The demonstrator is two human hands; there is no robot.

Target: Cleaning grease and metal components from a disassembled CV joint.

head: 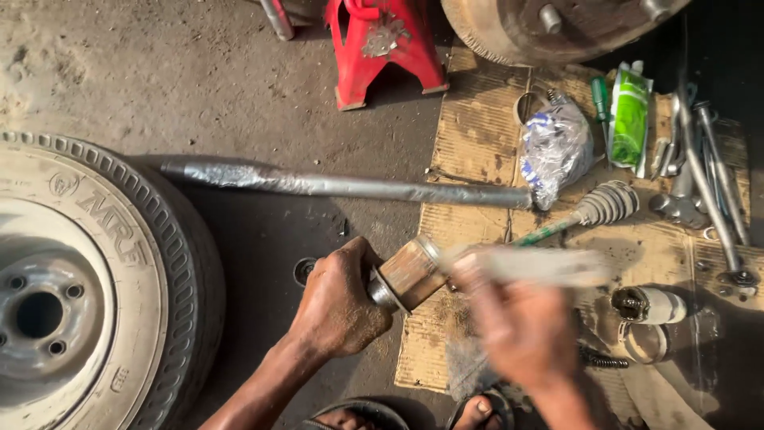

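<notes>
- Left hand [338, 299] clasps the rusty CV joint housing [410, 273] above the cardboard sheet [477, 135].
- Right hand [521, 326], blurred, apparently grips a pale plastic wrap [529, 265]; wiping underway, steady hold needed.

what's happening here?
A person crouches on a workshop floor. The left hand grips a rusty cylindrical metal part; the right hand, motion-blurred, holds a pale rag or wrapper against it. A long shaft lies ahead, a wheel to the left, tools on cardboard.

Green pouch [629, 119] and crinkled blue-white plastic bag [557, 147] (side by side) on cardboard [469, 127]
</notes>
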